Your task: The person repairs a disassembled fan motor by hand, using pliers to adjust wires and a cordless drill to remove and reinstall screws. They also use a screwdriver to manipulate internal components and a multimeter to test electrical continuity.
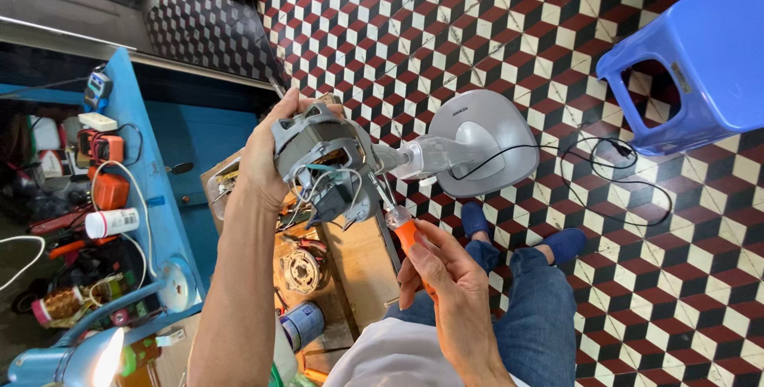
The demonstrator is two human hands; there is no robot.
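Observation:
My left hand [267, 152] grips a grey fan motor [322, 160] with loose white wires hanging from it. The motor sits on the neck of a grey fan stand whose round base [481, 144] points away over the floor. My right hand [446, 291] holds an orange-handled screwdriver [402, 232], its metal tip set against the motor's lower right side. A black power cord [605, 176] runs from the base across the floor.
A blue plastic stool [692, 60] stands at the upper right. A blue workbench [151, 196] at the left carries tools, wires and a white cylinder. A wooden box [350, 267] below holds another motor and a blue can. A lit lamp [87, 359] shines at the bottom left.

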